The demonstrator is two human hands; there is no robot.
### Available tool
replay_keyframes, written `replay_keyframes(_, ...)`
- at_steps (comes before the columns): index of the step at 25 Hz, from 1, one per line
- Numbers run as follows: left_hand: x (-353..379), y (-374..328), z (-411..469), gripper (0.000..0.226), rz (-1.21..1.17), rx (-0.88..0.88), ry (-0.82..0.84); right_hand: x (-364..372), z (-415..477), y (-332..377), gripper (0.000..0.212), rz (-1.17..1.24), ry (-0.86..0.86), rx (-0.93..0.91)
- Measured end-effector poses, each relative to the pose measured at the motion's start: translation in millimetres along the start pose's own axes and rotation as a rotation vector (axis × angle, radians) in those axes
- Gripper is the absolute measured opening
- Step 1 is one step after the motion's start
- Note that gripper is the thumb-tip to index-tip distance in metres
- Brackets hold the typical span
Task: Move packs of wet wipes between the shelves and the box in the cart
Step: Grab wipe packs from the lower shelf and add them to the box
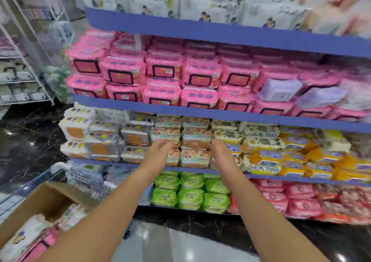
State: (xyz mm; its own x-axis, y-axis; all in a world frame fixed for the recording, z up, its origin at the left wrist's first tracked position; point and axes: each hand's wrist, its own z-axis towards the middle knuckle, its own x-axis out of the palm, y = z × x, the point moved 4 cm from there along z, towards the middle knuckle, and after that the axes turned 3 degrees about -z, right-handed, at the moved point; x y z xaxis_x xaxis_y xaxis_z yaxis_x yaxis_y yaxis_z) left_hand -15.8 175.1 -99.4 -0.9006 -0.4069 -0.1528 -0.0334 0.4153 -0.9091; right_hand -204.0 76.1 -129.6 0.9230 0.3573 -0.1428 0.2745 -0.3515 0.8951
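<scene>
Both hands reach, fingers spread and holding nothing, for the peach-and-mint wipe packs on the third shelf.

The left hand (158, 151) and right hand (219, 153) stand apart on either side of the stacked packs (195, 141), at or just short of touching them; blur hides which. These look like soft film pouches, light singly, squashy and a bit slick, so pressing the short ends from both sides and lifting two or three together seems safest. I count two columns of about four packs each. Below sit about nine green packs (190, 195), in three columns. The cardboard box (46, 199) in the cart (40, 183), lower left, already holds several white and pink packs.
</scene>
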Motion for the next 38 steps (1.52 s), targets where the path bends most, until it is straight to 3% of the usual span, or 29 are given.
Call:
replay_keyframes(6, 120, -2, 54, 0.055, 0.137, -0.107, 0.207, -120, 38, -27, 0.067, 0.013, -0.159, 0.076)
replay_keyframes(10, 179, 8, 118, 0.055, 0.280, -0.150, 0.325, -179, 66, -44, 0.053, -0.025, -0.307, 0.152)
replay_keyframes(16, 263, 9, 205, 0.062, 0.659, -0.148, 0.486, -249, 112, -67, 0.055, -0.154, -0.446, 0.221)
replay_keyframes(21, 315, 27, 249, 0.066, 0.987, -0.068, 0.578, -276, 157, -98, 0.059, -0.330, -0.376, 0.261)
replay_keyframes(25, 340, 48, 293, 0.076, 1.263, -0.070, 0.602, -315, 212, -113, 0.065, -0.700, -0.244, 0.212)
replay_keyframes(29, 354, 73, 309, 0.091, 1.500, 0.007, 0.560, -343, 263, -141, 0.079, -1.148, 0.011, 0.260)
replay_keyframes(31, 360, 87, 314, 0.088, 1.577, 0.054, 0.515, -351, 280, -153, 0.083, -1.322, 0.088, 0.271)
replay_keyframes(34, 367, 99, 322, 0.070, 1.624, 0.097, 0.411, -355, 302, -168, 0.075, -1.542, 0.066, 0.152)
replay_keyframes(38, 365, 93, 318, 0.056, 1.594, 0.068, 0.342, -355, 325, -178, 0.070, -1.632, 0.105, 0.018)
